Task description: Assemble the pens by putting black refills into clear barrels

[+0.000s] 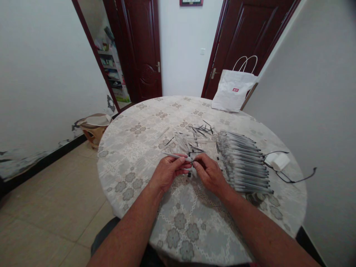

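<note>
Bare forearms (pixel 125 226); left hand (pixel 169 168) grips slim rod (pixel 170 154), long axis leftward; right hand (pixel 208 170), nearer its inner end, pinches closed, contents unclear.

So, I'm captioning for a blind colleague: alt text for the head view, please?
Left hand holds a thin pale rod, right hand pinched near its end, over a cloth-covered round table. Loose dark and pale sticks lie beyond; a row of grey rods lies to the right.

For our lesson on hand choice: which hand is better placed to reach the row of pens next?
Probably the right hand: it is nearer the row of pens, while the left hand holds a slender pen barrel farther away.
</note>
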Motion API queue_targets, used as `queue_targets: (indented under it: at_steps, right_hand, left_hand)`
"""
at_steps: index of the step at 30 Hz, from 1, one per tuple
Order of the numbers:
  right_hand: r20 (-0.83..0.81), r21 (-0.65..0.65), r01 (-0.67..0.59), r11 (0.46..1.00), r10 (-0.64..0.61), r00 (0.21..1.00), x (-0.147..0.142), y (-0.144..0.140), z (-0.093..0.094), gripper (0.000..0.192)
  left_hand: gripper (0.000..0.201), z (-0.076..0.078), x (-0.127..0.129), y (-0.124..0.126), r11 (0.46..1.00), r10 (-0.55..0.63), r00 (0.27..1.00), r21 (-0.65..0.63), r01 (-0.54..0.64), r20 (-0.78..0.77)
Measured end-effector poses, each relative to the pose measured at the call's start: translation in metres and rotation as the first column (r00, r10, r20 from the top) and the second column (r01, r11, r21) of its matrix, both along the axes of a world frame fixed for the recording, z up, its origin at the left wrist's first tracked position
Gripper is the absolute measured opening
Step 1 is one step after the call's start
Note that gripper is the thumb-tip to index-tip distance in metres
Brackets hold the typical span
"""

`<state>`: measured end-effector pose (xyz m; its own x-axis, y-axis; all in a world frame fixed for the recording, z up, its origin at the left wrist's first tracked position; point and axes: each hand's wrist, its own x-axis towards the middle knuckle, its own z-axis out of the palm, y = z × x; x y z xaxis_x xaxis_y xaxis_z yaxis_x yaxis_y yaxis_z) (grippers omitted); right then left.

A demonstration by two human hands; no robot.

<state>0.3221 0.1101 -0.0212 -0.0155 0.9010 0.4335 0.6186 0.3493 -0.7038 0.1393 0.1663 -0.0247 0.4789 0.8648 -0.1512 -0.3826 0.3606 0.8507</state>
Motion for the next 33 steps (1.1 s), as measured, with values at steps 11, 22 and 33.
queue_targets:
  at_steps: [11, 22, 33]
  right_hand:
    - [-0.023, -0.017, 0.000, 1.000, 0.000, 1.000, 0.0002, -0.0005, -0.0008, 0.013]
    - [-0.048, -0.091, -0.051, 0.995, 0.047, 0.998, 0.0006, 0.0001, -0.0040, 0.030]
    - [-0.024, -0.099, -0.033, 0.994, 0.031, 0.999, -0.0005, -0.0017, -0.0024, 0.031]
  left_hand:
    - [0.035, 0.0014, 0.0007, -0.0007, 1.000, 0.014, 1.000, 0.009, -0.013, -0.014]
    - [0.034, 0.0031, 0.0007, -0.0020, 1.000, -0.002, 0.998, 0.027, 0.004, -0.056]
    - [0.033, 0.0035, 0.0007, -0.0019, 0.999, -0.005, 0.997, 0.044, 0.008, -0.072]
